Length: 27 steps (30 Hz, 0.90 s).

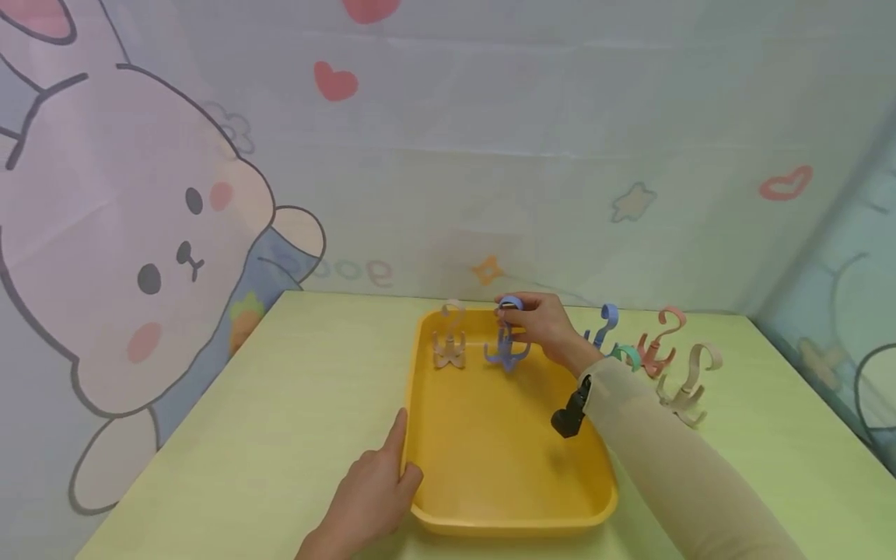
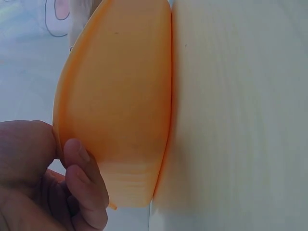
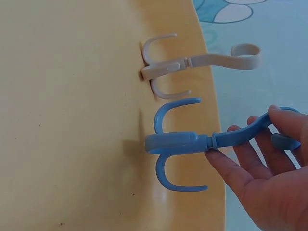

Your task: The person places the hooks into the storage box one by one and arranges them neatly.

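Behind the yellow-green counter (image 1: pixel 329 373), a creased pale backdrop (image 1: pixel 504 109) bears a large rabbit (image 1: pixel 105 264) at left, red hearts (image 1: pixel 336 82), a star (image 1: pixel 633 202) and mirrored letters (image 1: pixel 380 274). A bluish panel (image 1: pixel 857 288) meets it at right. Light is soft.

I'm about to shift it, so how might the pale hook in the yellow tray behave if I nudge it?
The pale hook will probably tip easily, since its tall stem rises above a small base. It's likely light, its prongs being thin. It seems fairly stiff: the curled top stands up unsupported.
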Each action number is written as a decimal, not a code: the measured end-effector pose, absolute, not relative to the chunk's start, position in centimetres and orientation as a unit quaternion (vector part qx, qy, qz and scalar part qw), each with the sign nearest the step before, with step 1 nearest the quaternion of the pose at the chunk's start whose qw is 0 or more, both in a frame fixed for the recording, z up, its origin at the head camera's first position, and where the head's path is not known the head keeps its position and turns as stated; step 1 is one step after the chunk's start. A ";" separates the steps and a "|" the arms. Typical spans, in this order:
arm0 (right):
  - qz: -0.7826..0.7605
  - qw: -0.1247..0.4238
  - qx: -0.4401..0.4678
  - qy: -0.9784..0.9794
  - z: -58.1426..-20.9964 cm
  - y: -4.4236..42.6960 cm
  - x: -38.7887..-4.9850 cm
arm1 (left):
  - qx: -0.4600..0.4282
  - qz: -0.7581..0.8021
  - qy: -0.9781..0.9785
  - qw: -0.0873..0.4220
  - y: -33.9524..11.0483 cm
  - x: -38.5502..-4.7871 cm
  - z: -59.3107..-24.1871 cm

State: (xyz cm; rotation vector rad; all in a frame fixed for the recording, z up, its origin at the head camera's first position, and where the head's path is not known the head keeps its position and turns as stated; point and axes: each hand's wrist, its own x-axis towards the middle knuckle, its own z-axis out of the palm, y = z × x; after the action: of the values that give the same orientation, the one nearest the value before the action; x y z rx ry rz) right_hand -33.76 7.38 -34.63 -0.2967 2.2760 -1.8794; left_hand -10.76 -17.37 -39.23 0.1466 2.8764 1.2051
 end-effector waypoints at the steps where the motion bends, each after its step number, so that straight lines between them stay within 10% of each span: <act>1: -0.631 0.088 -0.097 0.764 -34.7 7.3 -33.8 | 0.047 0.384 0.922 0.009 -17.3 -10.7 -39.2; 27: -0.619 0.073 -0.070 0.779 -35.8 6.6 -35.6 | 0.053 0.377 0.924 0.008 -17.5 -10.5 -39.3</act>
State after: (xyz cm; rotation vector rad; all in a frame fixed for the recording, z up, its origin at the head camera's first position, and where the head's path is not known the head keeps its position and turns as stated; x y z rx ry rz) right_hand -35.56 6.61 -35.82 -0.2088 2.3384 -1.8589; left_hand -10.54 -17.50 -39.31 0.1652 2.8896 1.1797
